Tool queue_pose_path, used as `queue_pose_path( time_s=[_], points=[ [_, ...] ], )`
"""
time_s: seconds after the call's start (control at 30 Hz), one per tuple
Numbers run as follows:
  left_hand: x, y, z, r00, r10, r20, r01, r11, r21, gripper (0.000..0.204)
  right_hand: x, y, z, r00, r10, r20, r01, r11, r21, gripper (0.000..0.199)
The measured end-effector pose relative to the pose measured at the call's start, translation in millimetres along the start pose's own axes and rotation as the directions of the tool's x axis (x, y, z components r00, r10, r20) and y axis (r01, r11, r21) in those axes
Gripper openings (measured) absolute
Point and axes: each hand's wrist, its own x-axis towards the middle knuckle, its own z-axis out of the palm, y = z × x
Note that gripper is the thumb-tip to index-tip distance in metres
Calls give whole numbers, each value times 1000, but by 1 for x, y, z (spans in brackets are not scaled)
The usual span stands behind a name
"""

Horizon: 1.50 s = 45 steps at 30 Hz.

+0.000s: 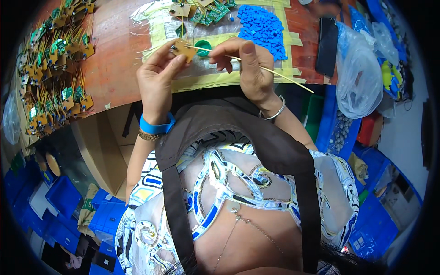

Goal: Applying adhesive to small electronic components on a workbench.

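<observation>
Pinched between the thumb and fingers of my left hand (158, 75) is a small tan circuit board (185, 49), with dark parts at its left end. My right hand (254, 68) grips a thin pale wooden stick (288, 80) that slants down to the right behind the fingers. The stick's left tip meets the upper edge of the board; whether it touches cannot be made out. Just behind and between the hands sits a small round green dish (204, 47). A green board (181, 30) with a wire lies beyond my left fingers.
Small blue pieces (261, 30) are heaped at the back right, with green circuit boards (213, 13) beside them. Rows of wired boards (59, 59) cover the table's left end. A black phone (326, 48) and plastic bags (360, 73) lie right. An open cardboard box (98, 151) stands below the table.
</observation>
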Motion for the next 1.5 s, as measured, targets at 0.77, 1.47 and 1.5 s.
queue_pose_path(
  time_s=[0.77, 1.47, 1.5],
  points=[
    [-9, 9, 8, 997, -56, 57, 64, 988, -141, 37, 5, 13, 1, 971, -171, 166, 209, 945, -250, 30],
    [-9, 8, 3, 999, -15, 30, 16, 1000, -25, 37, 59, 59, -52, 877, -470, 102, 269, 303, -914, 21],
    [-9, 8, 4, 999, -15, 30, 16, 1000, -27, 37, 59, 58, -51, 877, -470, 103, 270, 303, -914, 21]
  ],
)
